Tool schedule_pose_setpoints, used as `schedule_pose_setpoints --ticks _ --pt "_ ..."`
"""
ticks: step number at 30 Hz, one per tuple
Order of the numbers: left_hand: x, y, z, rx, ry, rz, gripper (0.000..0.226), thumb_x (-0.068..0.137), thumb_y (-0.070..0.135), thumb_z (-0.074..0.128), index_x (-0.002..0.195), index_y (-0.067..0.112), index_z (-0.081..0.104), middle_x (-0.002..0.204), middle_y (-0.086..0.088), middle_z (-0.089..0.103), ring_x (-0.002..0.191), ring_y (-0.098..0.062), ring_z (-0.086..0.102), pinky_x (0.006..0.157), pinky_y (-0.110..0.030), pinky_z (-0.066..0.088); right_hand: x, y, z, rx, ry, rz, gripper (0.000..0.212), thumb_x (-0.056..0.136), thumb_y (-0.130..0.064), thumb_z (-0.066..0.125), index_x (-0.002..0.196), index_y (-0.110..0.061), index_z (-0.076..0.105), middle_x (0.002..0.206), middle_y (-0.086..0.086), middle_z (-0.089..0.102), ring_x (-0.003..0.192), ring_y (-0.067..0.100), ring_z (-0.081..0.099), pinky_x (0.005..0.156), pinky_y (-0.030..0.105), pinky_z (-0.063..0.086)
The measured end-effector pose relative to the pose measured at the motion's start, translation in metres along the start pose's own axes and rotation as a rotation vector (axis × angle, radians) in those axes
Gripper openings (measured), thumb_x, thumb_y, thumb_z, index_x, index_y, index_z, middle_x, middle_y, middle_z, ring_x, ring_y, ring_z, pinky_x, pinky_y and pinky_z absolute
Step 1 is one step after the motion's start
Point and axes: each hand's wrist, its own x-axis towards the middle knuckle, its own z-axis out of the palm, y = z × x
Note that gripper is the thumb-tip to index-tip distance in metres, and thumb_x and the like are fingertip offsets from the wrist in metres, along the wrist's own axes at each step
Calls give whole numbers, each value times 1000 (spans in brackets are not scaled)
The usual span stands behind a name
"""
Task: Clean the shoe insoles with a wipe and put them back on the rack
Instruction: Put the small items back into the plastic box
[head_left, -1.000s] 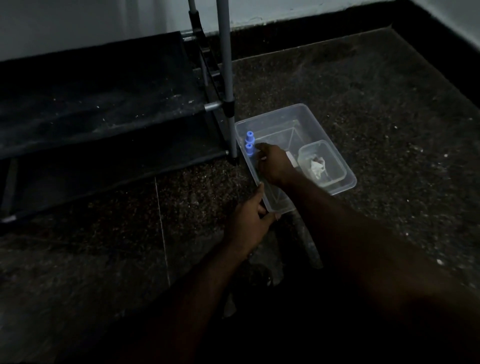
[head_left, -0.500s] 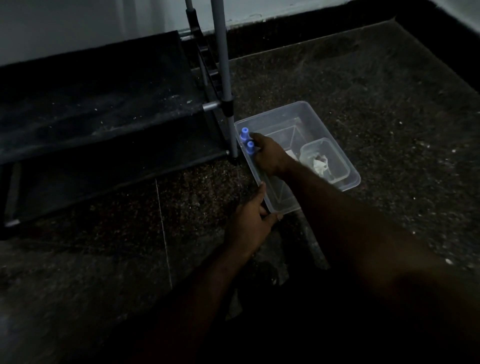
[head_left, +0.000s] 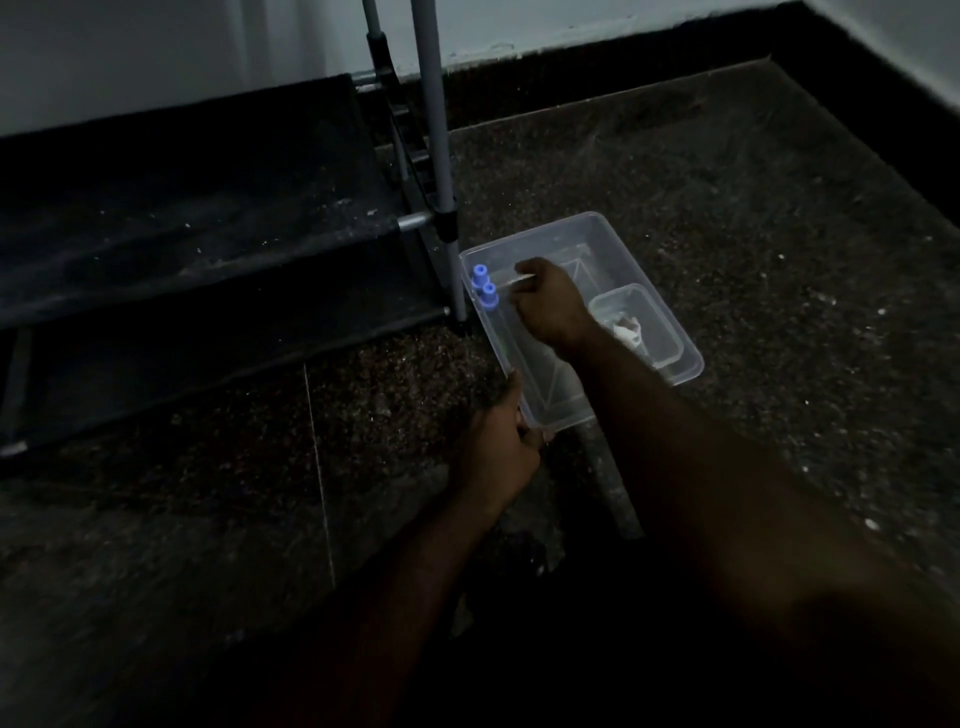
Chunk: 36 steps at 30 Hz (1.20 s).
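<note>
Gripping the near corner of a clear plastic tub with the left hand, thumb up along the tub's left wall, fingers curled round the corner. Reaching into the tub with the right hand, knuckles up, fingers bent down toward the bottom. Cannot tell in the dim light whether clasping anything: only a thin pale streak at the fingertips.

Just left of the right hand, against the tub's left wall, two blue caps side by side. Just right of the right wrist, also inside the tub, a smaller clear container with a crumpled white scrap in it. Possibly the wipe, but too blurred to say.

Left of both hands, the shoe rack with its dark fabric shelves, lower shelf roughly level with the right hand. Grey pole of the rack upright just beside the tub's far left corner, beyond the right hand's fingertips. Beneath tub, rack and hands, a dark speckled floor.
</note>
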Motion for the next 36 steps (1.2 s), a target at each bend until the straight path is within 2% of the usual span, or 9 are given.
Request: schedule_pose_setpoints --ticks 2,4,7,10,12,17,23,29,36 --pt "0 1 0 57 4 -6 84 86 31 69 154 26 21 94 -4 68 95 -26 63 86 -41 51 -6 -13 -25 -44 49 -20 34 90 -8 60 124 -4 59 112 15 69 105 27 65 95 42 51" --pt "2 5 0 129 3 4 83 88 34 65 155 26 17 101 -11 66 101 -32 61 87 -43 50 -21 -24 -59 -3 64 -18 21 91 -14 63 106 0 68 97 16 72 93 28 70 86 42 56" --pt "4 13 0 182 2 -12 80 92 36 60 156 26 13 107 -16 64 103 -35 59 87 -44 50 -49 -18 -103 -96 176 -12 24 88 -22 70 86 2 72 81 18 72 80 30 70 76 45 57" --pt "10 21 -1 233 2 0 80 93 40 56 156 25 10 112 -16 63 104 -34 59 89 -45 49 -77 11 -119 -358 162 68 24 81 -17 76 100 -4 72 103 17 69 96 28 65 78 31 49" --pt "17 27 -3 299 -14 1 79 95 38 53 157 23 7 122 -18 60 110 -36 57 92 -44 47 -88 26 -121 -430 142 122 44 75 -14 81 115 -7 66 120 19 62 109 30 60 86 31 45" --pt "36 29 -10 237 -34 -54 79 97 38 52 157 24 3 128 -21 58 115 -37 56 97 -44 46 -83 39 -100 -367 16 126 62 74 -12 83 130 -7 57 125 19 61 109 31 62 88 30 46" --pt "43 26 -18 130 89 -60 72 100 18 47 157 21 3 129 -24 57 111 -39 57 89 -39 45 -60 40 -67 -313 50 40 45 80 -21 78 120 -10 64 116 15 65 107 28 62 94 36 48" --pt "49 14 -13 54 13 -53 95 94 17 58 154 16 -16 124 -26 59 96 -36 62 87 -39 50 -30 33 -54 -264 53 49 27 81 -25 78 104 -13 70 101 11 69 95 24 66 83 32 52" --pt "55 2 -15 1 -134 -75 108 91 23 66 150 15 -23 151 -23 35 133 -34 42 111 -37 34 6 16 -42 -325 48 -56 20 84 -24 73 101 -13 70 105 10 69 102 24 62 80 24 41"
